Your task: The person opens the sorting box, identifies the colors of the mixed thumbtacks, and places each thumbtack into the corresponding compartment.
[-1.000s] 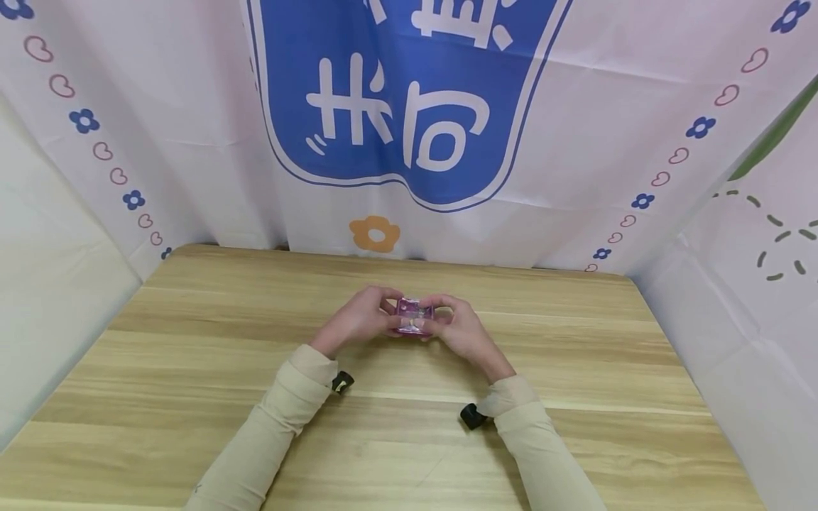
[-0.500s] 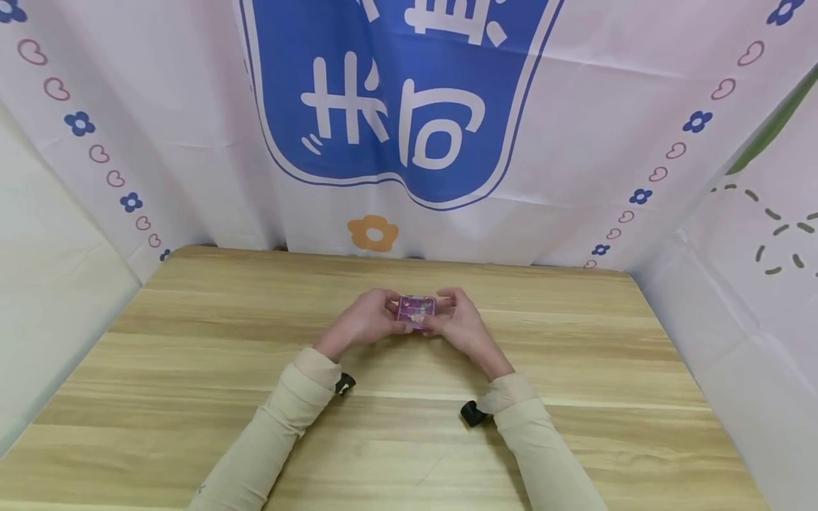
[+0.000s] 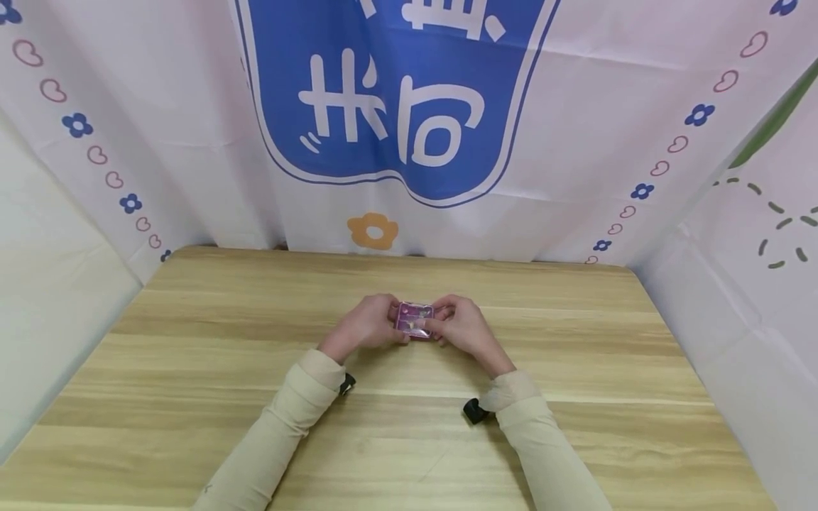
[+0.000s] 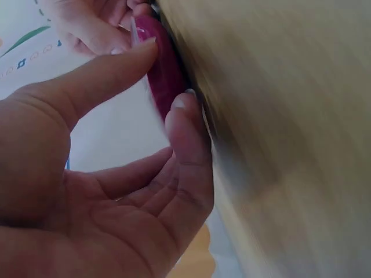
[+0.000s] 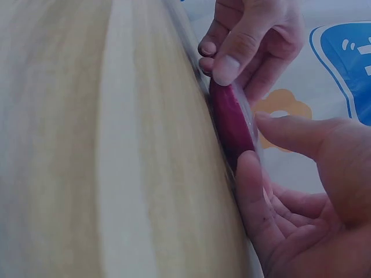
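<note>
A small flat square case [image 3: 414,311], magenta with a clear shiny top and small coloured bits under it, is between both hands close over the wooden table. My left hand [image 3: 366,325] grips its left side, thumb at the near corner and fingers at the far side. On the right edge, my right hand [image 3: 465,328] holds it with the thumb over the clear top and fingers along the side. The left wrist view shows the case's rounded magenta side [image 4: 165,72] between left thumb and fingers. In the right wrist view the magenta side [image 5: 231,119] faces the camera.
The wooden table [image 3: 396,440] spreads around both forearms. A white cloth backdrop [image 3: 575,142] with a blue sign print hangs at its far edge, and pale cloth walls [image 3: 51,284] stand at the sides. Black wrist cameras [image 3: 474,411] sit under the cuffs.
The case has tilted toward me and back, now lower than half a second ago. My right fingers, lifted off its far side then, are back against its right edge.
</note>
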`<state>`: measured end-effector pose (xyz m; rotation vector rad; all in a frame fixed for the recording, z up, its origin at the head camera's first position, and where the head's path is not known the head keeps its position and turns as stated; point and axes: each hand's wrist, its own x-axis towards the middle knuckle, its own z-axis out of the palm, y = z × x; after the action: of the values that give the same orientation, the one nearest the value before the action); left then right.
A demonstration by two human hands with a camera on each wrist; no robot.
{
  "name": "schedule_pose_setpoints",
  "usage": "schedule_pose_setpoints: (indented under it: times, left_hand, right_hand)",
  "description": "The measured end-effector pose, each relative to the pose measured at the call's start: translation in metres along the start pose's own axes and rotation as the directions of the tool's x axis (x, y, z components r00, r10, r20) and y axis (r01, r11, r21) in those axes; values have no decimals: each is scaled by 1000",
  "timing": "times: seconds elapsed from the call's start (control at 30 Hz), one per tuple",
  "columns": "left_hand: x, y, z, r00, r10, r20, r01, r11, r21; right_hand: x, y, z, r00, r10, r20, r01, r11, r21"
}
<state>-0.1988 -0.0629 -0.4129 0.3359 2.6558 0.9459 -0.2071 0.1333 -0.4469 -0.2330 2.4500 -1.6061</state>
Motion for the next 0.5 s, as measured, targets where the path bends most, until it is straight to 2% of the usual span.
schedule_pose_setpoints:
  times: [0.33,0.5]
  left_hand:
    - [-1,-5,0,1000,12,11,-13,998,62]
    - [-3,-5,-5,999,-12,31,9,996,91]
  right_hand:
    - [0,3,2,1000,12,12,-12,1000,-4]
    - [2,3,2,1000,6,16,-6,1000,-10]
